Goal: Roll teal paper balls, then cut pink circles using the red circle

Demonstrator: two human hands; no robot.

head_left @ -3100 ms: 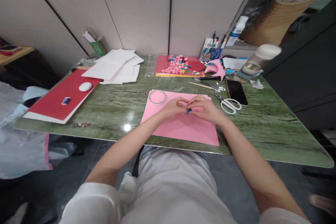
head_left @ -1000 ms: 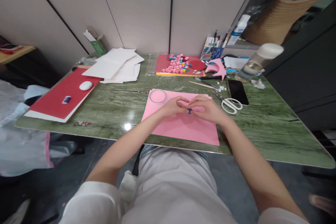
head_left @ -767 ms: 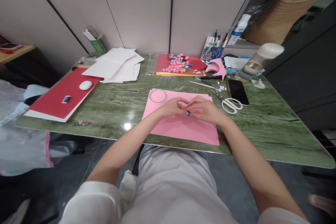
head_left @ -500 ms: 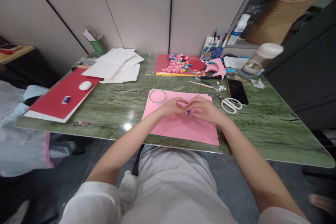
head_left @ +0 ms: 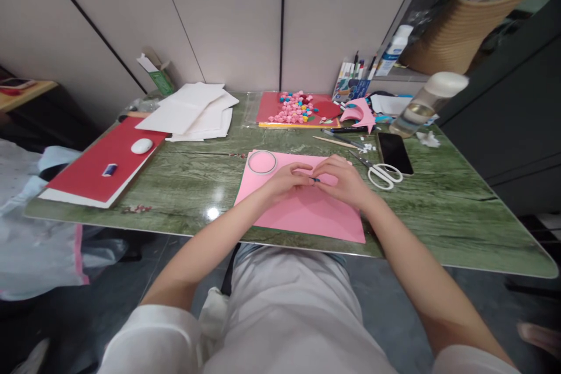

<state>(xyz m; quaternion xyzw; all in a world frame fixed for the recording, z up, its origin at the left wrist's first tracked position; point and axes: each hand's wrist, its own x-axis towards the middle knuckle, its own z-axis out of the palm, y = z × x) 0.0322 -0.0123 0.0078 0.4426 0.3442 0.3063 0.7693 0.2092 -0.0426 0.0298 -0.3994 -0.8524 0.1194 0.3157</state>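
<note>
Between the fingertips of both hands is a small dark-blue piece (head_left: 314,179), mostly covered by fingers; it looks like folded or rolled paper. My left hand (head_left: 287,180) pinches its left end. My right hand (head_left: 340,180) pinches the right end, its fingers arched over the top. Both hands are just above a stack of pink paper sheets (head_left: 302,219) near the table's front edge. A thin pale ring (head_left: 262,162) lies on the paper's upper left corner.
White-handled scissors (head_left: 384,176), a black phone (head_left: 395,153) and a bottle (head_left: 429,105) are on the right. Small pink and coloured paper pieces (head_left: 295,110) are piled at the back. White sheets (head_left: 182,106) and a red sheet (head_left: 100,158) lie left on the green table (head_left: 188,187).
The blue piece has turned between my fingertips and shows as a thinner, more level strip. Both hands have shifted only slightly, and the camera view has moved a little.
</note>
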